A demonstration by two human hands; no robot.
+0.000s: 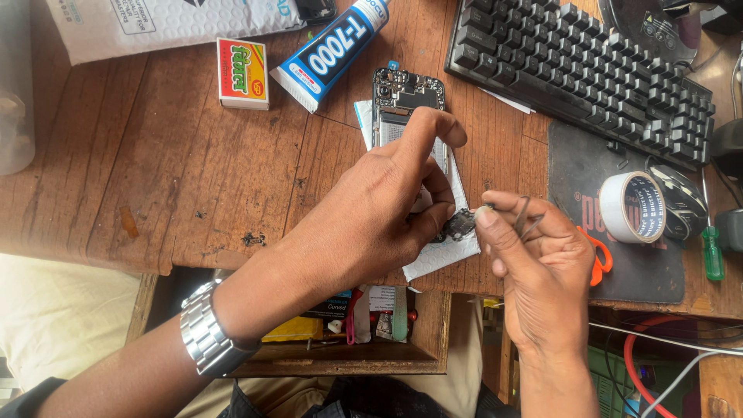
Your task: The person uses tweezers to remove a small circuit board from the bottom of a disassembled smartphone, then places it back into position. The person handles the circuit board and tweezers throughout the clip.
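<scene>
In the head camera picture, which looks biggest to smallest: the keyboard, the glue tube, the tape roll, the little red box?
1. keyboard
2. glue tube
3 and 4. tape roll and red box look much alike, so I won't rank them.

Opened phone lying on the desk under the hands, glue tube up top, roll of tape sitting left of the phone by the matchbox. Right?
Not quite. The head view shows the roll of tape right of the opened phone, on the dark mat beside the keyboard. The glue tube and both hands, left and right, are as stated.

A phone repair workbench: opened phone, glue tube, tape roll, screwdriver on worn wood.
</scene>
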